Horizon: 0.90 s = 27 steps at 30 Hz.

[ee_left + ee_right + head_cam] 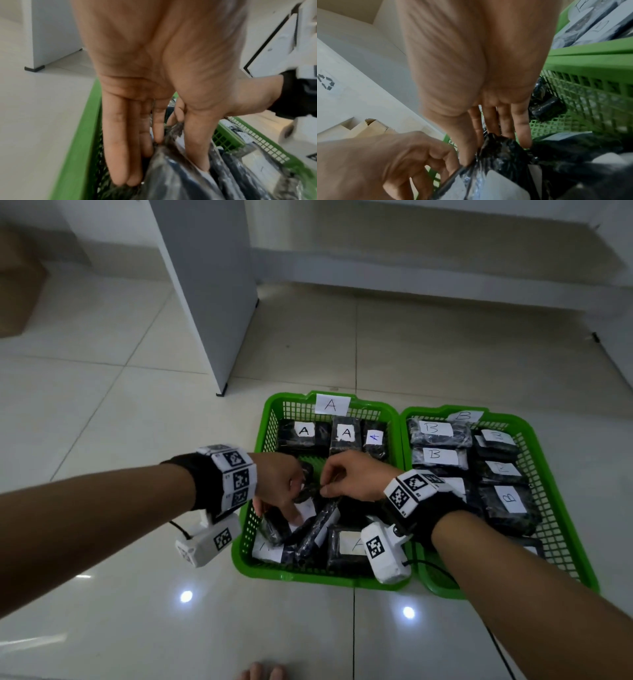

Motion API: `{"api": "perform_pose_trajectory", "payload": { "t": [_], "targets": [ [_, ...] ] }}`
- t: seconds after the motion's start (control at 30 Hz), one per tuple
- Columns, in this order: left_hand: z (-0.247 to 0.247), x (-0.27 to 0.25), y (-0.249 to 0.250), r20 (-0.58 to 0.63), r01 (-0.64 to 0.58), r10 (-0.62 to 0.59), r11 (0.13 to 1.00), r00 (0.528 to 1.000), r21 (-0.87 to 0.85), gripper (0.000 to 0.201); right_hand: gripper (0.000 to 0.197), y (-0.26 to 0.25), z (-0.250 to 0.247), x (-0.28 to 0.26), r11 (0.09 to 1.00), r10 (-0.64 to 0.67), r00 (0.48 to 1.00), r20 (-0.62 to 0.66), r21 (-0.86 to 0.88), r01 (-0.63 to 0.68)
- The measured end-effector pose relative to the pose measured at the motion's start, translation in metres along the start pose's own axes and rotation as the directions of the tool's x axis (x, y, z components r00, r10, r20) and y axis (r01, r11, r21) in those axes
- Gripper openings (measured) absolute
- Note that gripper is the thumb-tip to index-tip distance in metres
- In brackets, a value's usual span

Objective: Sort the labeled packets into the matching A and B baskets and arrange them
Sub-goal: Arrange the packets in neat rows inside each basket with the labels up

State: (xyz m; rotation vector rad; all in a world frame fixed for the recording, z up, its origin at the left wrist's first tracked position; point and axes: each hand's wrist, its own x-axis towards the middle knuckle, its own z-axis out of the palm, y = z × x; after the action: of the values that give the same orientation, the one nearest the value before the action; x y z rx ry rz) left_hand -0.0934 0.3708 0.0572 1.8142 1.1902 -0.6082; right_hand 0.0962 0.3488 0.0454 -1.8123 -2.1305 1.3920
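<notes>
Two green baskets stand side by side on the tiled floor: basket A [308,578] on the left, basket B [555,529] on the right. Three black packets labelled A [303,433] lie flat along A's far wall; several more stand on edge or lie loose at its near end. My left hand [284,498] [163,171] is inside basket A and grips an upright black packet [171,186] between thumb and fingers. My right hand [329,486] [494,151] pinches the crinkled top of a black packet [505,162], seemingly the same one. Basket B holds several packets labelled B [435,455].
A white cabinet panel [212,302] stands on the floor behind and left of basket A. A cardboard box [17,285] sits at the far left. A low white ledge runs along the back. My toes [263,672] show at the bottom edge.
</notes>
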Motion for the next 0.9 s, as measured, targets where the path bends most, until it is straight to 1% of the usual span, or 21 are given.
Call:
{"api": "perform_pose_trajectory", "payload": {
  "t": [0.07, 0.13, 0.17, 0.2, 0.27, 0.33, 0.4, 0.43, 0.47, 0.5, 0.53, 0.57, 0.6, 0.63, 0.67, 0.7, 0.73, 0.77, 0.8, 0.83, 0.9],
  "targets": [
    [0.002, -0.001, 0.002, -0.012, -0.023, 0.024, 0.999, 1.000, 0.043, 0.048, 0.036, -0.002, 0.004, -0.002, 0.998, 0.029, 0.997, 0.065, 0.061, -0.033],
    [-0.002, -0.001, 0.003, 0.023, -0.041, 0.040, 0.998, 0.999, 0.056, 0.035, 0.051, -0.005, 0.006, -0.002, 0.996, 0.010, 0.994, 0.105, 0.091, -0.019],
    [-0.005, -0.002, 0.003, 0.041, -0.045, 0.043, 0.997, 0.998, 0.061, 0.029, 0.051, -0.006, 0.006, -0.003, 0.998, -0.004, 0.995, 0.104, 0.061, -0.003],
    [-0.009, -0.003, 0.002, 0.046, -0.055, 0.052, 0.996, 0.998, 0.072, 0.025, 0.046, -0.006, 0.004, -0.004, 0.999, -0.015, 0.996, 0.090, 0.037, 0.012],
    [-0.017, -0.003, 0.000, 0.008, -0.098, 0.098, 0.991, 0.995, 0.093, 0.021, 0.031, -0.004, -0.005, -0.007, 0.997, -0.023, 0.999, 0.035, 0.070, 0.021],
    [-0.023, -0.004, -0.001, -0.071, -0.136, 0.142, 0.987, 0.987, 0.081, 0.025, 0.021, 0.000, -0.014, -0.009, 0.991, -0.018, 0.998, -0.054, 0.134, 0.025],
    [-0.029, -0.004, -0.001, -0.142, -0.167, 0.173, 0.984, 0.975, 0.056, 0.045, 0.017, 0.006, -0.020, -0.011, 0.984, 0.021, 0.987, -0.159, 0.180, 0.007],
    [-0.031, -0.004, -0.001, -0.183, -0.183, 0.194, 0.980, 0.964, 0.076, 0.056, 0.016, 0.011, -0.022, -0.011, 0.973, 0.051, 0.981, -0.185, 0.229, -0.007],
    [-0.033, -0.003, -0.001, -0.234, -0.192, 0.218, 0.973, 0.947, 0.127, 0.060, 0.019, 0.013, -0.024, -0.012, 0.959, 0.067, 0.979, -0.190, 0.283, -0.011],
    [-0.033, -0.002, -0.002, -0.293, -0.196, 0.246, 0.962, 0.924, 0.191, 0.060, 0.030, 0.014, -0.025, -0.013, 0.956, 0.061, 0.981, -0.184, 0.293, -0.005],
    [-0.033, 0.001, -0.003, -0.342, -0.194, 0.274, 0.948, 0.899, 0.251, 0.058, 0.045, 0.015, -0.026, -0.013, 0.976, 0.019, 0.981, -0.192, 0.215, 0.023],
    [-0.032, 0.003, -0.005, -0.382, -0.206, 0.310, 0.935, 0.871, 0.288, 0.055, 0.057, 0.015, -0.026, -0.014, 0.998, -0.036, 0.977, -0.209, 0.045, 0.046],
    [-0.031, 0.006, -0.006, -0.412, -0.228, 0.343, 0.925, 0.844, 0.303, 0.051, 0.059, 0.014, -0.026, -0.013, 0.988, -0.099, 0.966, -0.238, -0.138, 0.067],
    [-0.029, 0.008, -0.007, -0.439, -0.254, 0.374, 0.917, 0.817, 0.308, 0.050, 0.053, 0.011, -0.025, -0.014, 0.955, -0.173, 0.949, -0.264, -0.281, 0.096],
    [-0.026, 0.011, -0.007, -0.462, -0.267, 0.386, 0.915, 0.799, 0.302, 0.053, 0.043, 0.009, -0.026, -0.014, 0.922, -0.229, 0.933, -0.279, -0.369, 0.116],
    [-0.024, 0.014, -0.008, -0.478, -0.256, 0.370, 0.923, 0.797, 0.288, 0.062, 0.032, 0.009, -0.027, -0.014, 0.897, -0.262, 0.923, -0.282, -0.425, 0.124],
    [-0.022, 0.017, -0.011, -0.483, -0.214, 0.323, 0.940, 0.814, 0.268, 0.075, 0.025, 0.010, -0.029, -0.014, 0.876, -0.274, 0.921, -0.277, -0.467, 0.120],
    [-0.020, 0.020, -0.014, -0.479, -0.156, 0.264, 0.955, 0.837, 0.254, 0.087, 0.022, 0.012, -0.030, -0.013, 0.859, -0.266, 0.926, -0.266, -0.502, 0.103],
    [-0.018, 0.024, -0.018, -0.463, -0.098, 0.210, 0.962, 0.861, 0.255, 0.093, 0.025, 0.016, -0.031, -0.013, 0.844, -0.253, 0.932, -0.261, -0.530, 0.080],
    [-0.015, 0.027, -0.022, -0.439, -0.053, 0.175, 0.959, 0.881, 0.277, 0.092, 0.030, 0.021, -0.031, -0.014, 0.836, -0.228, 0.937, -0.263, -0.547, 0.050],
    [-0.009, 0.032, -0.025, -0.385, 0.002, 0.137, 0.940, 0.913, 0.340, 0.081, 0.041, 0.027, -0.031, -0.016, 0.841, -0.179, 0.942, -0.282, -0.541, -0.002]
  ]
}}
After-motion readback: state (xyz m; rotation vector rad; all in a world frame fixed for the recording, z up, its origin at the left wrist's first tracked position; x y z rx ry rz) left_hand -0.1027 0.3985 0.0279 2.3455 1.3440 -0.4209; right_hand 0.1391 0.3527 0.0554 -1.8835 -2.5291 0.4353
